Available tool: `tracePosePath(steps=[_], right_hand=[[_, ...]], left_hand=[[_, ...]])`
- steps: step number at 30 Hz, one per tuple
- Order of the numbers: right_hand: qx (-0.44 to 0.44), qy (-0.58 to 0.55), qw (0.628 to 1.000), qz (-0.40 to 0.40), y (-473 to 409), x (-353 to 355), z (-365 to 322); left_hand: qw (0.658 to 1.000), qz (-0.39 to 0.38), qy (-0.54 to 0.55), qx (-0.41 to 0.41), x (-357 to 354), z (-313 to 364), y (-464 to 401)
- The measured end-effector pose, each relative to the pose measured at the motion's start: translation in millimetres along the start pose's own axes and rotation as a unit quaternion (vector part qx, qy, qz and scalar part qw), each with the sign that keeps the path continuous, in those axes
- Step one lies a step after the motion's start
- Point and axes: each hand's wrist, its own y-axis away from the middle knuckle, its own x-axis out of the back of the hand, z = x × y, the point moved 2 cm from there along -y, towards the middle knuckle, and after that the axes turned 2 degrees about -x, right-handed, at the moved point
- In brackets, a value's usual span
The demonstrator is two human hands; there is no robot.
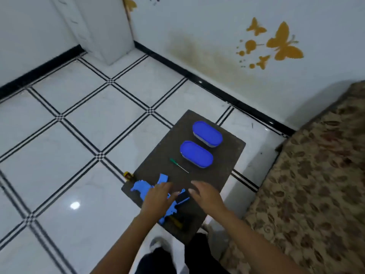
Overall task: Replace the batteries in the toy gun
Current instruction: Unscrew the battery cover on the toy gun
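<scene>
- Dark stone-like bench [227,151] is carrying everything, standing on the tiled floor.
- Blue toy gun [142,187] is lying at the bench's 7 o'clock corner; whether its battery cover is already off is too blurred to tell.
- Two blue-lidded containers [207,133] [196,154] are sitting shut toward 12 o'clock, so the swap is probably only beginning.
- Left hand [158,196] is resting over the gun, fingers straight, gripping nothing.
- Right hand [205,194] is hovering at 3 o'clock of it, fingers relaxed and empty.
- Green-handled screwdriver [178,165] is lying untouched mid-bench.
</scene>
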Motion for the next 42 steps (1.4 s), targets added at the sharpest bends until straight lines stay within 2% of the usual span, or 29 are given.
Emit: tracePosePath(steps=[3, 8, 14, 18, 22, 25, 28, 31, 35, 37, 42], right_hand=[[-0.006, 0.018, 0.999, -0.045, -6, -6, 5], [0.044, 0.085, 0.991, -0.096, -18, -12, -2], [0.103, 0.125, 0.981, -0.107, -42, -17, 4], [0.136, 0.177, 0.966, -0.131, -70, -19, 28], [0.164, 0.199, 0.953, -0.159, -103, -26, 54], [0.170, 0.216, 0.947, -0.169, -129, -37, 63], [0.204, 0.236, 0.939, -0.146, -158, -56, 71], [0.238, 0.233, 0.937, -0.101, -192, -83, 74], [0.279, 0.205, 0.938, -0.002, -230, -111, 73], [0.285, 0.204, 0.936, 0.032, -251, -118, 65], [0.311, 0.205, 0.923, 0.096, -297, -142, 62]], left_hand=[[0.997, -0.039, -0.040, 0.061, -17, -7, 17], [0.992, -0.024, -0.061, 0.108, -37, -13, 32], [0.980, -0.011, -0.010, 0.200, -65, -9, 38], [0.955, 0.039, 0.058, 0.289, -93, -2, 33], [0.929, 0.010, 0.075, 0.363, -129, 1, 13], [0.930, 0.015, 0.081, 0.359, -153, -5, -13], [0.938, 0.036, 0.056, 0.340, -177, -18, -40], [0.950, 0.087, 0.025, 0.298, -203, -44, -66], [0.959, 0.141, -0.056, 0.238, -239, -75, -84], [0.959, 0.166, -0.094, 0.212, -244, -83, -88], [0.931, 0.272, -0.168, 0.175, -265, -95, -91]])
